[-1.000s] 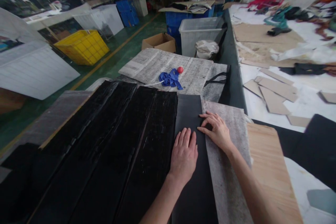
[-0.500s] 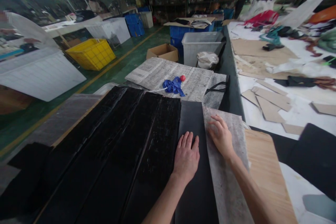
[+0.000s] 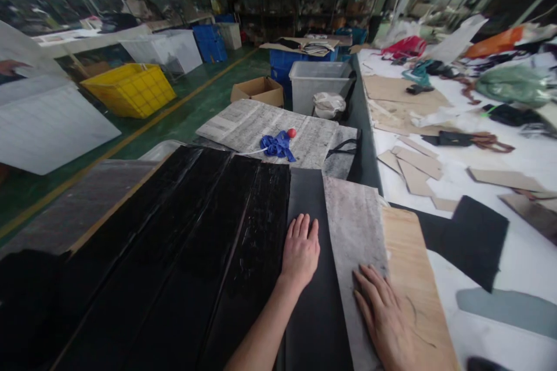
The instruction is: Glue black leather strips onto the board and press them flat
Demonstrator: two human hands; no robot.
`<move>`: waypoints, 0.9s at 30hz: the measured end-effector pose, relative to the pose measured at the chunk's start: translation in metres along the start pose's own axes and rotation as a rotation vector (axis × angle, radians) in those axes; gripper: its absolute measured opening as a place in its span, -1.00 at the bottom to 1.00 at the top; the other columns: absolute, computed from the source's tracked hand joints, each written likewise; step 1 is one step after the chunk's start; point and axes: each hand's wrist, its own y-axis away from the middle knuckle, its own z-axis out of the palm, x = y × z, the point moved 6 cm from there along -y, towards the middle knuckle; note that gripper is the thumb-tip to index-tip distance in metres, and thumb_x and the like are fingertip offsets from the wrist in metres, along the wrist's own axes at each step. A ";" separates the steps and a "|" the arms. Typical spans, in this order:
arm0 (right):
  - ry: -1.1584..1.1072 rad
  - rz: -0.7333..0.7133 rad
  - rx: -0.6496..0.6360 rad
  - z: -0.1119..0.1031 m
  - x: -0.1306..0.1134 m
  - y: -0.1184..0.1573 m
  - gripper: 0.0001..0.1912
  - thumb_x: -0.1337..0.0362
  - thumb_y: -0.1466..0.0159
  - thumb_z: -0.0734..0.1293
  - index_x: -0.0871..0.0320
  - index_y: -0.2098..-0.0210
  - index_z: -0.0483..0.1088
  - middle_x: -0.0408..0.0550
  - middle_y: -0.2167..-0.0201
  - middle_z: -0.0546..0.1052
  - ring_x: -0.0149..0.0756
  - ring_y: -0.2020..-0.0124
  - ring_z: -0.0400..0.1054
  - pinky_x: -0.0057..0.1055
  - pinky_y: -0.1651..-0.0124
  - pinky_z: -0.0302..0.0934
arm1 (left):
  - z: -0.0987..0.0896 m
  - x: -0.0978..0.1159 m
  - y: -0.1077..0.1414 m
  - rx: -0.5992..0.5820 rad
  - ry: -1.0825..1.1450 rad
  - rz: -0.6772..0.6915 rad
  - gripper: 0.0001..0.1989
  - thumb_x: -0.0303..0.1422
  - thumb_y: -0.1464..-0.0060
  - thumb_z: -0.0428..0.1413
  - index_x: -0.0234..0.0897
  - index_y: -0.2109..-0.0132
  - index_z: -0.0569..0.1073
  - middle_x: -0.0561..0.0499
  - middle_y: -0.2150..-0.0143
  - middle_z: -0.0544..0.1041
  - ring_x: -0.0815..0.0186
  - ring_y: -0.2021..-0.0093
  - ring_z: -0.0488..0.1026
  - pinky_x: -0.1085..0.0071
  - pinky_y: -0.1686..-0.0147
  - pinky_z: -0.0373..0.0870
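My left hand [image 3: 301, 252] lies flat on a matte black strip [image 3: 307, 194], fingers stretched forward. To its left, several glossy black strips [image 3: 248, 232] lie side by side, their surfaces looking wet. My right hand [image 3: 385, 310] is spread over the grey mottled board [image 3: 352, 214], close to the edge of a light wooden board [image 3: 409, 249]; nothing is held in it. Beyond the strips, a blue cloth [image 3: 278, 146] and a small red ball [image 3: 292, 133] rest on another mottled board [image 3: 243, 122].
On the right, a white-topped table [image 3: 456, 232] carries cardboard pieces [image 3: 415, 177], black sheets [image 3: 481, 243] and fabric. Ahead stand a grey bin [image 3: 319, 81] and a cardboard box [image 3: 256, 93]. A yellow crate [image 3: 130, 90] is at the left, with a person's hand at the far left edge.
My right hand has moved back toward me and flattened near the wooden board. My left hand stays on the matte strip. The view has turned to the right.
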 end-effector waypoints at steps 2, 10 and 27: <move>-0.037 0.048 -0.027 0.000 -0.002 -0.002 -0.62 0.11 -0.45 0.19 -0.01 -0.21 0.37 0.02 -0.19 0.51 0.02 -0.22 0.41 0.10 -0.20 0.34 | -0.002 0.000 0.000 0.002 0.009 0.007 -0.55 -0.47 -0.29 0.01 -0.32 -0.30 0.38 -0.25 -0.34 0.39 0.05 -0.37 0.30 0.02 -0.31 0.32; -0.265 0.236 -0.140 -0.011 -0.015 -0.010 -0.66 0.25 -0.47 0.19 0.05 -0.19 0.42 0.08 -0.26 0.45 -0.08 -0.36 0.24 0.12 -0.39 0.10 | -0.004 -0.002 0.003 -0.016 0.148 0.065 -0.55 -0.44 -0.33 -0.11 -0.43 -0.26 0.42 -0.38 -0.30 0.39 -0.09 -0.40 0.23 -0.09 -0.33 0.21; -0.452 0.295 -0.132 -0.012 -0.013 -0.013 -0.70 0.19 -0.46 0.28 0.06 -0.14 0.44 -0.04 -0.29 0.41 -0.27 -0.40 0.13 -0.15 -0.50 -0.16 | -0.040 0.025 0.036 -0.090 0.147 0.215 -0.49 -0.19 -0.34 -0.17 -0.45 -0.16 0.45 -0.37 -0.23 0.38 -0.12 -0.38 0.20 -0.05 -0.32 0.24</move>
